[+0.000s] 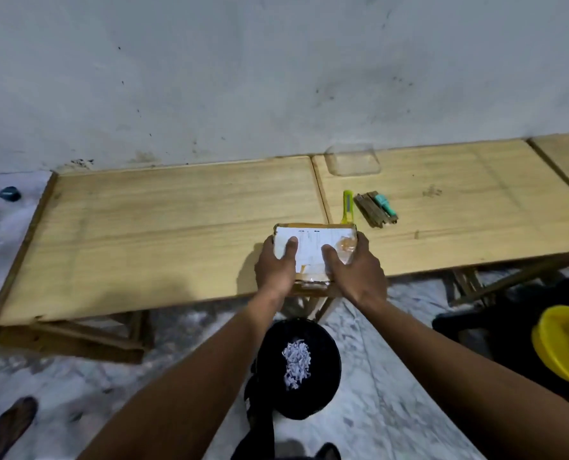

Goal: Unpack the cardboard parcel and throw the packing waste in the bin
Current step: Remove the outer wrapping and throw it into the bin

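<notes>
Low wooden table (pixel 176 227) runs along a stained grey wall, marble-pattern floor underneath. Cardboard parcel (pixel 314 257) sits at the table's near edge, dead centre of view, white label face up, clear tape across the front seam looks intact, so my read is it's still sealed.

Left hand (pixel 274 265) wraps the parcel's 9 o'clock side, thumb flat on the label. Right hand (pixel 356 268) does the same at 3 o'clock. Both hands clamped on the box from opposite sides, fingers behind it hidden. Symmetric two-sided hold makes sense: steadies a light box and squares it up at the edge within easy reach. Can't tell whether it's resting on the wood or just lifted off.

Yellow box cutter (pixel 347 207) lies just beyond the parcel at 1 o'clock, near enough to grab one-handed. Likely staged there for the tape. Beside it, further toward 2 o'clock, a bundle of brown sticks with a teal item (pixel 377 210); can't identify it.

Black bin (pixel 298 366) stands on the floor directly at 6 o'clock from the parcel, between the forearms, shredded white paper (pixel 296 363) already inside. Placement is sensible: waste drops nearly straight down off the table edge.

Judgement: early stage. Next step probably frees the right hand for the cutter while the left pins the box. Risk: box sliding off the edge.
</notes>
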Available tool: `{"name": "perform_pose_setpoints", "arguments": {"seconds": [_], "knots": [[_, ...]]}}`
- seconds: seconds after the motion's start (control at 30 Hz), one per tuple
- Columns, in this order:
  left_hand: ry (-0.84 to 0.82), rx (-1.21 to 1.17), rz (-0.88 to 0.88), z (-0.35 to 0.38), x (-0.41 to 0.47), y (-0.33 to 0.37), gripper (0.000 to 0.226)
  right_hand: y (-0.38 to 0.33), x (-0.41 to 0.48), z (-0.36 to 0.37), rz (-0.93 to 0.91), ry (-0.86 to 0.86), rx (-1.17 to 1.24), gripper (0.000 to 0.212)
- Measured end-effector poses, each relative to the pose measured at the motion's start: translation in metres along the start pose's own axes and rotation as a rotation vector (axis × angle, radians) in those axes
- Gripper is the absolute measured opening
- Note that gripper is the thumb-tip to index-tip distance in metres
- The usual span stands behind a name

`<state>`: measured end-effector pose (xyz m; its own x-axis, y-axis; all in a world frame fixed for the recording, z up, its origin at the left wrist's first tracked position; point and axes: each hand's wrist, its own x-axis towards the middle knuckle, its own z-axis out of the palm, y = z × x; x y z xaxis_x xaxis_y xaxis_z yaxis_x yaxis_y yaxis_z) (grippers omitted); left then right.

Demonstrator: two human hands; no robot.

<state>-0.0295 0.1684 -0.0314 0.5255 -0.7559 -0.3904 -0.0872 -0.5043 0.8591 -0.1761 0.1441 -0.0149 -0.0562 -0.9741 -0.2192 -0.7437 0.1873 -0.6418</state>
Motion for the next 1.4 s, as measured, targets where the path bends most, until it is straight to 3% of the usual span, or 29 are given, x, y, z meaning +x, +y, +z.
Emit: {"name": "perform_pose_setpoints", "arguments": {"seconds": [0.13,0.27,0.47,0.63,0.73,0.9,1.1,1.27,1.4], "knots": [[-0.021,-0.003,-0.123,0.018,-0.062,-0.059,0.063,0.063,-0.059,0.007,0.053,0.003,-0.051,0.076],[-0.057,0.015,-0.274,0.031,-0.082,-0.123,0.060,0.117,-0.083,0.039,0.151,-0.099,-0.111,0.080],[-0.119,0.121,-0.533,0.047,-0.048,-0.208,0.067,0.168,-0.064,0.108,0.261,-0.303,-0.172,0.082],[-0.213,0.169,-0.604,0.054,-0.011,-0.244,0.069,0.201,-0.042,0.157,0.392,-0.410,-0.108,0.085],[-0.337,0.203,-0.620,0.057,0.011,-0.263,0.081,0.208,-0.030,0.166,0.428,-0.422,-0.006,0.081],[-0.421,0.317,-0.640,0.048,0.036,-0.254,0.068,0.208,-0.011,0.166,0.435,-0.494,-0.053,0.073],[-0.467,0.430,-0.568,0.035,0.045,-0.224,0.071,0.184,-0.008,0.144,0.372,-0.507,-0.081,0.062],[-0.525,0.489,-0.499,0.042,0.038,-0.204,0.069,0.164,-0.011,0.139,0.233,-0.482,-0.141,0.041],[-0.717,0.617,-0.466,0.046,0.027,-0.183,0.067,0.143,-0.019,0.117,0.054,-0.344,-0.106,0.017]]}}
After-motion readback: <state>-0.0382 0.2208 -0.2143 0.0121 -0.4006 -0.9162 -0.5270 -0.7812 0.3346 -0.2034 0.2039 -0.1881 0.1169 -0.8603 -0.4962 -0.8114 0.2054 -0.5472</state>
